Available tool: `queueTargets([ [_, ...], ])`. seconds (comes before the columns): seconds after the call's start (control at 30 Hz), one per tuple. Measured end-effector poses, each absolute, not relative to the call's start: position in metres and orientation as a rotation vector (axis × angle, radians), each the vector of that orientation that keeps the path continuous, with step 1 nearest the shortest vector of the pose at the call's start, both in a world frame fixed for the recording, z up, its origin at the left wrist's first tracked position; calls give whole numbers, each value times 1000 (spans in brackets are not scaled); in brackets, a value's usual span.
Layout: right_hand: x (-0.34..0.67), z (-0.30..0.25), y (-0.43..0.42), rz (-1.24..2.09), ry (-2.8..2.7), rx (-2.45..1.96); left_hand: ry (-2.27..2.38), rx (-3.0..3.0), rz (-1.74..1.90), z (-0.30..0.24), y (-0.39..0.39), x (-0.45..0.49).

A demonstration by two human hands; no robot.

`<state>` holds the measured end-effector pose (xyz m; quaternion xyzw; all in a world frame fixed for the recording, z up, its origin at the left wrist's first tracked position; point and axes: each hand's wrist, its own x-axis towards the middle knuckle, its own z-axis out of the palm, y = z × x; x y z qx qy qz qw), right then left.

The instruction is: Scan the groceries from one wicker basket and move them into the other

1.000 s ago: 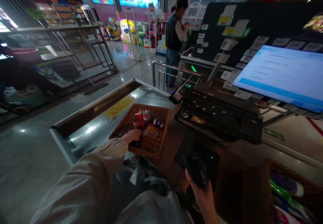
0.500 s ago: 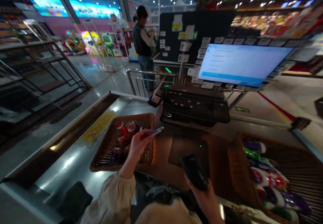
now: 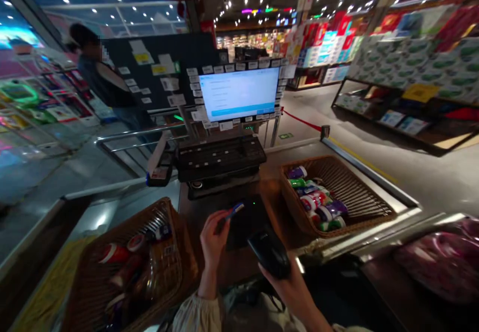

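Midway, I'd judge: left hand (image 3: 212, 237) pinches a small item (image 3: 234, 209), right hand (image 3: 296, 288) grips the scanner (image 3: 268, 251), left basket (image 3: 178, 267) and right basket (image 3: 359, 197) both stocked.

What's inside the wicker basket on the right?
The basket holds small packaged items, purple, green, red and white, heaped toward its left side; bare weave elsewhere. Anything beneath the heap is covered.

The left hand (image 3: 212, 237) holds a small packet (image 3: 234, 210) before the scanner (image 3: 268, 252) gripped by the right hand (image 3: 288, 282).
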<state>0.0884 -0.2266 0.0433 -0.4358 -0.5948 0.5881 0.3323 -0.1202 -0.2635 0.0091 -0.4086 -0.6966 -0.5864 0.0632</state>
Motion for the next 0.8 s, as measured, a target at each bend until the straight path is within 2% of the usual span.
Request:
queueTargets([
  [0.27, 91, 44, -221, 1559, -1585, -1076, -2150, -1280, -1802, 4, -248, -112],
  [0.8, 64, 55, -216, 1591, -1708, -1046, -2173, -1054, -1870, 11, -278, -135],
])
